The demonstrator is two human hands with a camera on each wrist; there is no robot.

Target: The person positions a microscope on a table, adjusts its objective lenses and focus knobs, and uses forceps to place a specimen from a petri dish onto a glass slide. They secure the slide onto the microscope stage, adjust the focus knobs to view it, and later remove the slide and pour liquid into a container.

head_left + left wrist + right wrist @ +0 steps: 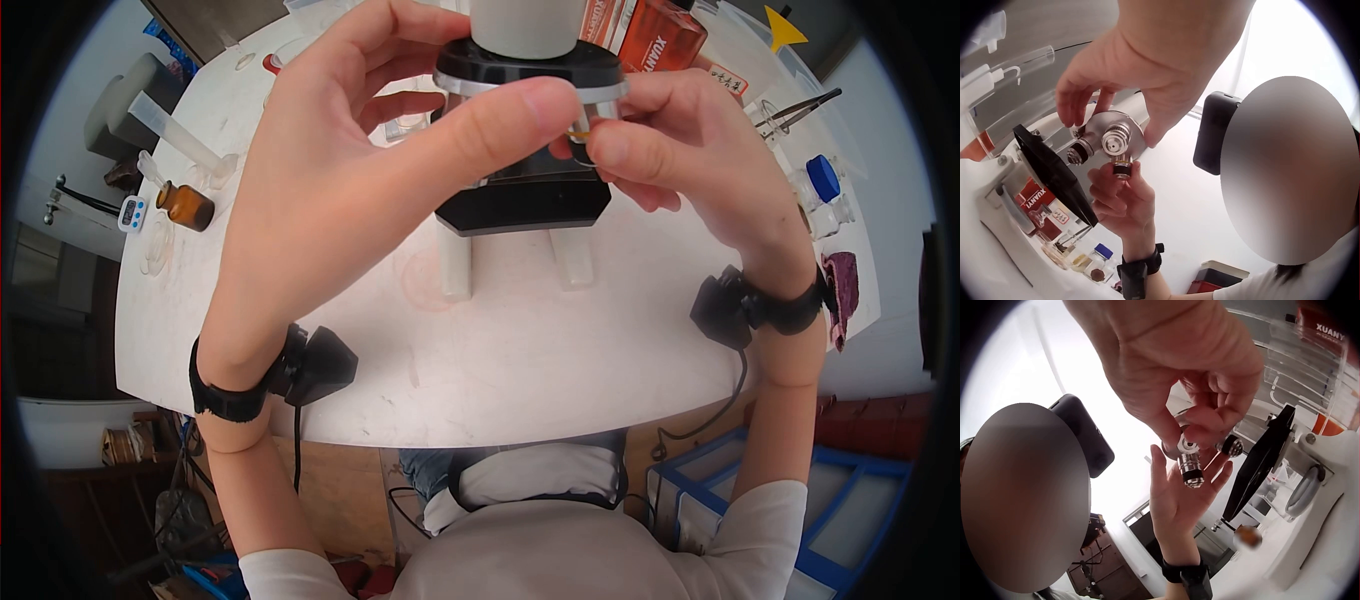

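A white microscope (525,25) with a black stage (525,205) stands in front of me. Below its head is the round nosepiece (1135,142), carrying short silver objective lenses (1116,139). My left hand (330,180) grips the nosepiece from the left, thumb across the front and fingers reaching round the far side. With thumb and fingertips, my right hand (690,150) pinches a black-banded objective lens (1122,170) on the nosepiece's right side. Another objective lens (1191,472) points down beside the right fingertips. The stage lies below both hands.
On the table's left are an amber bottle (185,207), a plastic measuring cylinder (175,135) and a small timer (132,213). Red boxes (660,38) stand behind the microscope. A blue-capped jar (823,180) and a purple cloth (842,290) lie at the right edge.
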